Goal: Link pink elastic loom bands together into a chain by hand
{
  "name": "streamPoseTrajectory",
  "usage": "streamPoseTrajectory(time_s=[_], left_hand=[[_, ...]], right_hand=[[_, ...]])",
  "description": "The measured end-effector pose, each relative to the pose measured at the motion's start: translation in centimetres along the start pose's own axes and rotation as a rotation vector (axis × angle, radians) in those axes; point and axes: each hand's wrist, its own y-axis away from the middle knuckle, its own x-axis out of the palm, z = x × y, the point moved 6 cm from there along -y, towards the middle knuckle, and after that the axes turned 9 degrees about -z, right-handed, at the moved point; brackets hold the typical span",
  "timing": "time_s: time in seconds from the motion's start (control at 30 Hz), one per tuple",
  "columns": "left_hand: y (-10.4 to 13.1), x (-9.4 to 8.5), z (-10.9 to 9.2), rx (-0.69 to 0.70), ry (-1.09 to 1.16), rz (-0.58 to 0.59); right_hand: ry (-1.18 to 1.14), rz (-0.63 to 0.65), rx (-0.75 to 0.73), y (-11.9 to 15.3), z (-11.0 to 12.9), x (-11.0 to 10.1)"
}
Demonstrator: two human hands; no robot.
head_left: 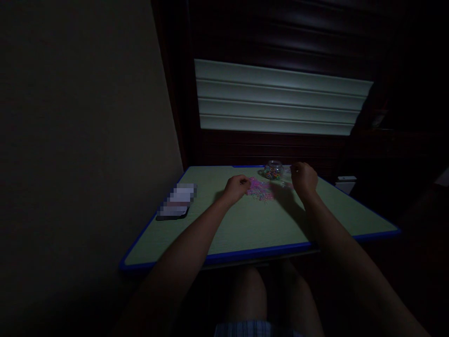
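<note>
A heap of small pink and pale coloured pieces [260, 189] lies on the green table [242, 229] with a blue edge. At its left side is my left hand [237, 188], fingers curled together; what they hold, if anything, is too small to tell. Behind the heap stands a clear glass jar [273, 170] holding many small coloured rings. My right hand [304, 179] is raised just right of the jar, its fingers bent into a pinch; anything between them is too dark to make out. Some clear and pink bits lie between the jar and my right hand.
A phone-like flat object [177, 201], its screen blurred, lies near the table's left edge. A wall [87, 140] rises close on the left. White boxes [346, 182] stand beyond the right edge. My knees are under the front edge.
</note>
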Motion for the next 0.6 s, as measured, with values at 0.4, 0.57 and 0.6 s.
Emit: streamPoseTrajectory(time_s=[0.4,0.57,0.6], left_hand=[[-0.19,0.07,0.06,-0.020,0.010,-0.008],[-0.01,0.05,-0.08,-0.047,0.019,-0.005],[0.01,0.04,-0.08,-0.051,0.020,-0.006]], right_hand=[[0.117,0.108,-0.014,0.21,-0.59,0.66],[0.119,0.107,-0.022,0.17,-0.63,0.84],[0.119,0.107,-0.022,0.16,-0.62,0.85]])
